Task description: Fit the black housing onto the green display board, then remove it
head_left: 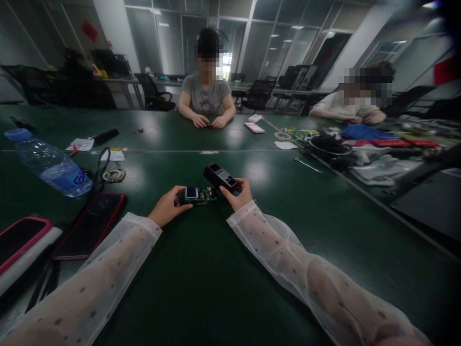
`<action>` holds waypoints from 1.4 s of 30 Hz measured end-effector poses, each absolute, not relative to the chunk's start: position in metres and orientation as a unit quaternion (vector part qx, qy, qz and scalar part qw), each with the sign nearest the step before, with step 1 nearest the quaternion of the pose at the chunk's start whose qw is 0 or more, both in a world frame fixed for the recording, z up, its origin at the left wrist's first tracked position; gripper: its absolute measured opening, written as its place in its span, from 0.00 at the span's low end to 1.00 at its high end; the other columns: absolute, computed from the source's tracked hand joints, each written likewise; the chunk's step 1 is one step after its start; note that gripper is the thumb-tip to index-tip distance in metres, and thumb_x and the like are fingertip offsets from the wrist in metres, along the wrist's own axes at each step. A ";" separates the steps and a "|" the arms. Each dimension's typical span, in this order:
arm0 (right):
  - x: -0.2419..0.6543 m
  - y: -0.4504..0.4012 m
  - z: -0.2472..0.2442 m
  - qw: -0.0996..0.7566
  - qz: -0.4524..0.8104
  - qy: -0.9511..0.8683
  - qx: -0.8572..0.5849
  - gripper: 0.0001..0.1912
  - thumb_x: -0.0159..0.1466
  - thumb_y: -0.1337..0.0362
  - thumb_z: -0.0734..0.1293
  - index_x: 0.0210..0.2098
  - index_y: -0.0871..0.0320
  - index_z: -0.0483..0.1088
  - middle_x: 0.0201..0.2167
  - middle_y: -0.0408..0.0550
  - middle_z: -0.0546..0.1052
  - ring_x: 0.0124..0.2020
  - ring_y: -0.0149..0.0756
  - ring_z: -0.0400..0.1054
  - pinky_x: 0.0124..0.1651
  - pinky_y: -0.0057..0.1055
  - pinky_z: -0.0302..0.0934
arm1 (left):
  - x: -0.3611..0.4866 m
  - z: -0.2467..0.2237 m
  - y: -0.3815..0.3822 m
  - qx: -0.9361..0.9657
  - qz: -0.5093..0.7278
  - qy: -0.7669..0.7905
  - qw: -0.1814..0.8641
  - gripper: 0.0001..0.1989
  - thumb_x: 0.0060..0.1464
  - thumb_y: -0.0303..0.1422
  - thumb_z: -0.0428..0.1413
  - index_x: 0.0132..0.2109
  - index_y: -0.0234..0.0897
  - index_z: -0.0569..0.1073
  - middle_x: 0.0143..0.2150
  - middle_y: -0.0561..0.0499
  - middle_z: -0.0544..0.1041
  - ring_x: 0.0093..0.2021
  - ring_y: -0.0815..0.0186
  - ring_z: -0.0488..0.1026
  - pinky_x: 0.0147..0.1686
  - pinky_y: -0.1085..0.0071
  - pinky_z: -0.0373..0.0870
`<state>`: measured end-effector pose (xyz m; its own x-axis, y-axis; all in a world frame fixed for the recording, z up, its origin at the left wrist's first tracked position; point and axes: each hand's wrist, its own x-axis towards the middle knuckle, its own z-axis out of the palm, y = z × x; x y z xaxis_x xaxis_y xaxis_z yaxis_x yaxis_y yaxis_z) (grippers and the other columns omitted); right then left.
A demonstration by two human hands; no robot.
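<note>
Between thumb and fingers, my left hand (169, 205) grips the left end of a green circuit board (204, 194) with a small square screen (192, 192). My right hand (240, 193) is closed on the near right end of a black plastic housing (220, 176), which has rectangular cut-outs in its face. The housing is tilted and sits just above and behind the board's right end. Whether the two touch, I cannot tell. Both hands are low over the green table (180, 288).
At left are a water bottle (54, 166), a red-edged phone (91, 226), a pink-edged phone (23, 240) and a bracelet (114, 175). A wrench (309, 166) and heaped cables (329, 144) lie right. A person (206, 91) sits opposite, another (345, 105) at far right.
</note>
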<state>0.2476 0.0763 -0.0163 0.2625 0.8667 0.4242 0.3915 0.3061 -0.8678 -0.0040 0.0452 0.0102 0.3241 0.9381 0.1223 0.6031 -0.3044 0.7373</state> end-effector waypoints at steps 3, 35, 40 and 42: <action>0.248 0.075 -0.015 0.578 0.203 -0.573 -0.545 0.28 0.47 0.51 0.73 0.40 0.56 0.59 0.36 0.49 0.72 0.37 0.41 0.70 0.40 0.43 0.66 | -0.004 0.010 0.045 0.755 0.278 0.514 0.299 0.26 0.50 0.39 0.59 0.54 0.36 0.62 0.26 0.55 0.69 0.24 0.67 0.66 0.24 0.71 0.61; 0.246 0.071 -0.012 0.573 0.215 -0.575 -0.543 0.27 0.48 0.51 0.72 0.40 0.55 0.59 0.37 0.51 0.72 0.37 0.42 0.70 0.40 0.45 0.67 | -0.004 0.010 0.045 0.751 0.290 0.512 0.300 0.26 0.50 0.38 0.59 0.54 0.36 0.62 0.27 0.54 0.71 0.23 0.68 0.66 0.24 0.72 0.61; 0.245 0.072 -0.013 0.578 0.222 -0.579 -0.531 0.26 0.49 0.52 0.72 0.41 0.55 0.60 0.38 0.50 0.73 0.38 0.42 0.70 0.42 0.45 0.66 | -0.004 0.009 0.046 0.752 0.290 0.508 0.304 0.26 0.51 0.38 0.58 0.55 0.36 0.62 0.26 0.54 0.70 0.24 0.68 0.66 0.24 0.71 0.61; 0.244 0.071 -0.012 0.584 0.230 -0.587 -0.512 0.26 0.50 0.53 0.71 0.43 0.54 0.60 0.39 0.49 0.72 0.40 0.41 0.70 0.45 0.45 0.66 | -0.005 0.009 0.047 0.755 0.291 0.505 0.302 0.28 0.51 0.37 0.58 0.57 0.37 0.61 0.26 0.55 0.70 0.23 0.68 0.66 0.25 0.71 0.61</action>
